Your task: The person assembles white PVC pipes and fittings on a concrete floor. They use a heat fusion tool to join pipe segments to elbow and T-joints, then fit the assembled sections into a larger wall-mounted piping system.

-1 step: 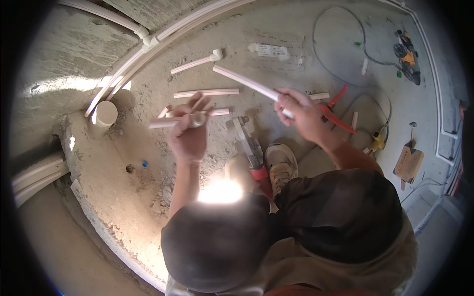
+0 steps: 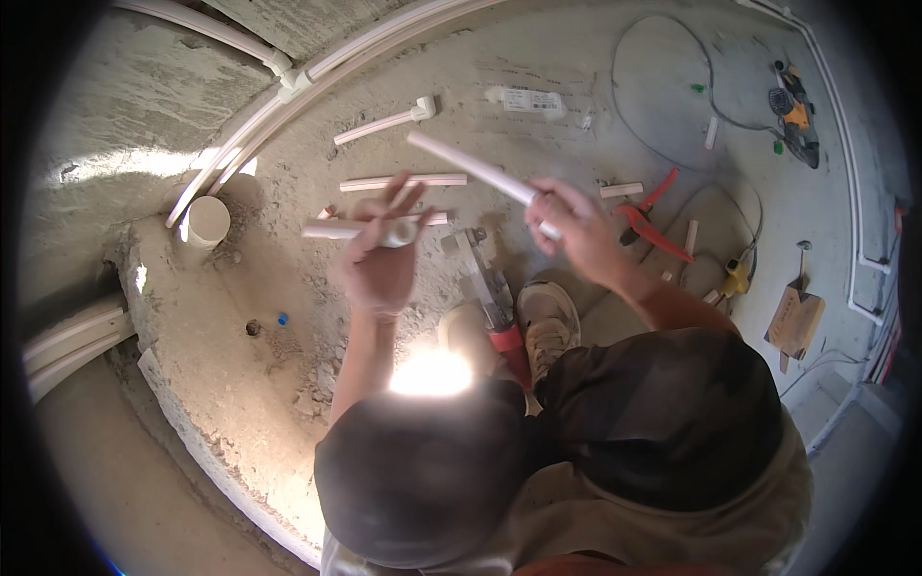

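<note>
My left hand (image 2: 379, 264) grips a short white pipe (image 2: 331, 229) with a round-mouthed white fitting (image 2: 401, 233) at its right end, its upper fingers raised. In my right hand (image 2: 571, 226) is a longer white pipe (image 2: 471, 168) with a pinkish tint, its free end slanting up to the left. The two pieces are apart. Below and between the hands, a pipe welding iron (image 2: 492, 302) with a red handle stands by my shoes (image 2: 549, 322). Behind my left hand lie loose pipe lengths (image 2: 447, 180), partly covered by the fingers.
A pipe with an elbow (image 2: 384, 122) lies farther off, near a labelled plastic bag (image 2: 533, 101). Red pipe cutters (image 2: 655, 226) rest right of my right hand. A corded power tool (image 2: 792, 113) and a cardboard piece (image 2: 795, 319) lie right. Left stands a wide white pipe stub (image 2: 206, 223).
My left hand has shifted right and slightly down with the short pipe and fitting. My right hand has moved a little left with the longer pipe.
</note>
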The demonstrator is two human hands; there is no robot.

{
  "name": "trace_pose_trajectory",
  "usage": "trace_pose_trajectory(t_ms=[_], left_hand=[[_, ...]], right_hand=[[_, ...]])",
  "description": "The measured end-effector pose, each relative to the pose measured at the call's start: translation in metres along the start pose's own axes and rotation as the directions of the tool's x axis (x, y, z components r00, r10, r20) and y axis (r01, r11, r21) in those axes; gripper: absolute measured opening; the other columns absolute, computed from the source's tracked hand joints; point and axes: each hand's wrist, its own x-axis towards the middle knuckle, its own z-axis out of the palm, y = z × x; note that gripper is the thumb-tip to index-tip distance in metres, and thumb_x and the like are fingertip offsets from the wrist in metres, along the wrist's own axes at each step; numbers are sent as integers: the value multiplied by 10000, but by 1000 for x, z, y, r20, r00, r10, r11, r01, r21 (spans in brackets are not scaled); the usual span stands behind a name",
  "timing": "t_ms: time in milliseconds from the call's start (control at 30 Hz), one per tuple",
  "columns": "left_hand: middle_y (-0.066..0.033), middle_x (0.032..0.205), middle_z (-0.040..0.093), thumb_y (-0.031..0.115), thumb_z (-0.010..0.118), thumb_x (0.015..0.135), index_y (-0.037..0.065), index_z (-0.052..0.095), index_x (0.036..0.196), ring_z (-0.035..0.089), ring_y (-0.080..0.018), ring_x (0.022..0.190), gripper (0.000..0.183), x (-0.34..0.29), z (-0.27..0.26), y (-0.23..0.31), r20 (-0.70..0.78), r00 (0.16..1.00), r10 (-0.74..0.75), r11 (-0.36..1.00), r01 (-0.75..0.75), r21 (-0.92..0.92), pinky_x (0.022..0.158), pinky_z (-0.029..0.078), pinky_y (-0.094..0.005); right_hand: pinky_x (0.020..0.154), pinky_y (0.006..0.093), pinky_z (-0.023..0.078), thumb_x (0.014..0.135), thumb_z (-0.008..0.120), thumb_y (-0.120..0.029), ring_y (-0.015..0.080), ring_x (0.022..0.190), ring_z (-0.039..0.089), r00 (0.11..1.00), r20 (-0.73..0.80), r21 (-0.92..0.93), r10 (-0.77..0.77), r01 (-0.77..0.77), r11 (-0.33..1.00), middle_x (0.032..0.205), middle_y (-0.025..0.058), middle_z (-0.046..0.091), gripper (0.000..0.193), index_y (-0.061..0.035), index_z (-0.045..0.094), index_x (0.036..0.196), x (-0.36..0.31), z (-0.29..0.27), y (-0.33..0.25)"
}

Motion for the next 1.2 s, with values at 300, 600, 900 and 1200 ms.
trace_pose_trajectory(t_ms=[300,600,900,1200], left_hand=[[-92,1006,606,148,695,874,5,642,1066,603,-221,903,245,8,21,7,256,874,-414,886,323,332,871,535,-365],[-91,1271,594,25,652,888,27,539,1373,601,-191,1057,498,25,51,6,192,728,-658,552,294,780,898,504,-312],[-73,1198,650,168,682,1047,76,537,1502,580,-162,1059,486,10,5,24,2,895,-445,388,191,902,960,469,-329],[-124,830,688,187,688,986,62,686,1032,686,-369,774,133,-26,-51,22,127,973,-194,-368,-192,910,667,538,-479]], right_hand=[[1106,438,428,981,750,-386,298,1274,543,945,221,-481,-239,319,816,1343,199,540,633,-22,537,1453,8,22,-33],[1234,476,273,925,818,-288,336,1420,421,886,233,-677,-401,444,587,1681,230,193,516,-45,657,1351,18,41,-44],[929,450,622,1150,447,-350,313,1164,713,970,-226,25,-86,94,995,1241,159,663,306,-109,423,1335,27,-8,-26],[1016,442,600,1000,677,-28,255,1125,704,962,198,297,188,-242,924,1307,137,645,378,4,587,1366,13,-9,-8]])
